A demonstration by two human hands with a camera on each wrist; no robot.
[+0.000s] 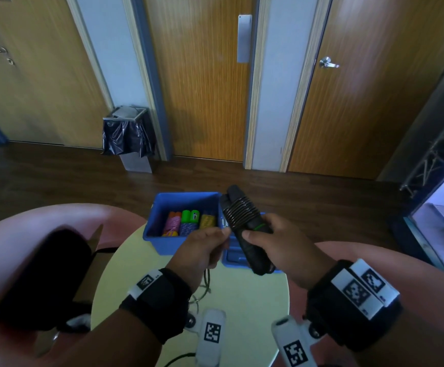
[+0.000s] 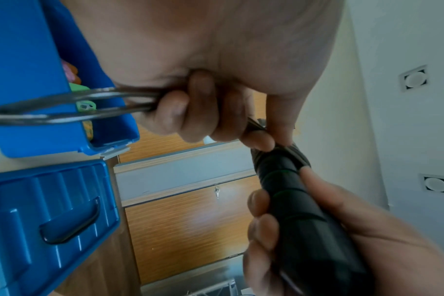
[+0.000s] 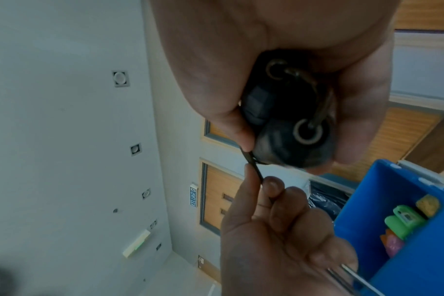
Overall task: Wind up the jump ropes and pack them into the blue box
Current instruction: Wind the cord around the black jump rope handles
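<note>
My right hand (image 1: 266,235) grips two black jump-rope handles (image 1: 242,226) side by side, with several turns of thin cord (image 1: 238,211) wound round their upper part. My left hand (image 1: 210,243) pinches the cord (image 2: 64,104) just left of the handles; its loose length hangs down to the table (image 1: 202,290). In the right wrist view the handle ends (image 3: 287,120) face the camera, and the left hand's fingers (image 3: 271,186) hold the cord below them. The blue box (image 1: 160,215) stands open just behind my hands, with several colourful wound ropes (image 1: 186,221) inside.
The box lid (image 2: 51,210) lies open on the round pale-yellow table (image 1: 242,300), to the right of the box. Pink chairs (image 1: 30,221) flank the table. A bin with a black bag (image 1: 128,136) stands by wooden doors (image 1: 202,88) beyond.
</note>
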